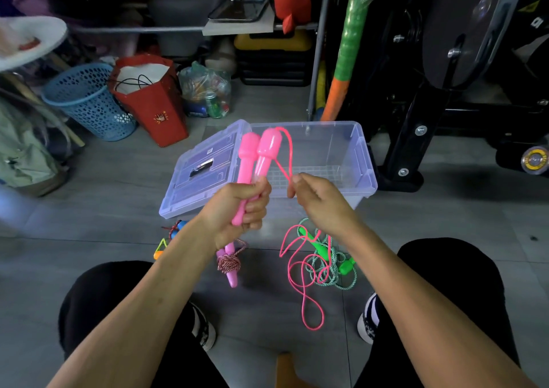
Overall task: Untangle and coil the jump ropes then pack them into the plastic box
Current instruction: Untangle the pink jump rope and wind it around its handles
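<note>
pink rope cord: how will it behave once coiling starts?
Probably floppy: the pink cord lies in loose loops on the floor. Likely a bit springy, since those loops stay open. Looks smooth and thin, so it may slip through the right hand.

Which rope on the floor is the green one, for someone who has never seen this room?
Find the clear plastic box on the grey floor. In front of it, below the right hand, lies the green rope: a twisted green-and-white cord with bright green handles, tangled under the smooth, thin pink cord.
</note>
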The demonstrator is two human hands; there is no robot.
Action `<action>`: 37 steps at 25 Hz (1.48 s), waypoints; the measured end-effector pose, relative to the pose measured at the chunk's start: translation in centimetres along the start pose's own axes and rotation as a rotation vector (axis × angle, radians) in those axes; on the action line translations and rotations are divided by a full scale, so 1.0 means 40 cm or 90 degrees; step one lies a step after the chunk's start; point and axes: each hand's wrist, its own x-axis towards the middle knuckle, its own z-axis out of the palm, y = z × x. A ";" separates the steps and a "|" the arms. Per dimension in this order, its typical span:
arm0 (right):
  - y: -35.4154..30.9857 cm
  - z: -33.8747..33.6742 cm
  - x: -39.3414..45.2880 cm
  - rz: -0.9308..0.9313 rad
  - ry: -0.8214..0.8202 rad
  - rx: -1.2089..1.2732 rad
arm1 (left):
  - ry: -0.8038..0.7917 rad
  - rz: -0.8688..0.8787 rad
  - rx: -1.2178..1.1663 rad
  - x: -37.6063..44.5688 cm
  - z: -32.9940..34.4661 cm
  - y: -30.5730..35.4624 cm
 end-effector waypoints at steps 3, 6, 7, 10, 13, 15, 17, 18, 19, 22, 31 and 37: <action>0.014 0.014 -0.004 -0.005 -0.084 -0.354 | 0.294 -0.057 0.124 0.039 -0.013 -0.010; -0.007 0.035 -0.033 -0.061 -0.140 -0.540 | 0.477 -0.089 0.504 0.065 -0.063 -0.022; -0.019 0.034 -0.040 -0.093 -0.148 -0.551 | 0.488 -0.115 0.686 0.064 -0.069 -0.026; -0.032 0.006 -0.030 -0.126 -0.195 -0.549 | 0.402 -0.162 1.046 0.058 -0.038 -0.063; -0.017 -0.030 -0.008 -0.090 -0.233 -0.491 | 0.206 -0.131 1.360 0.049 -0.002 -0.108; -0.002 -0.052 0.004 -0.075 -0.241 -0.451 | 0.060 -0.080 1.399 0.037 -0.012 -0.118; 0.016 -0.073 0.013 -0.043 -0.226 -0.398 | -0.043 -0.008 1.373 0.015 -0.031 -0.104; 0.026 -0.081 0.015 -0.022 -0.206 -0.347 | -0.068 0.033 1.374 0.006 -0.044 -0.098; 0.037 -0.085 0.015 -0.001 -0.183 -0.289 | -0.078 0.071 1.365 0.001 -0.057 -0.092; 0.061 -0.087 0.008 0.036 -0.139 -0.142 | -0.077 0.187 1.126 -0.010 -0.091 -0.106; 0.073 0.025 -0.038 0.023 -0.176 -0.143 | 0.403 0.163 0.556 0.013 -0.057 -0.102; 0.004 0.017 -0.032 -0.097 -0.240 -0.425 | 0.413 -0.074 1.099 0.046 -0.047 -0.086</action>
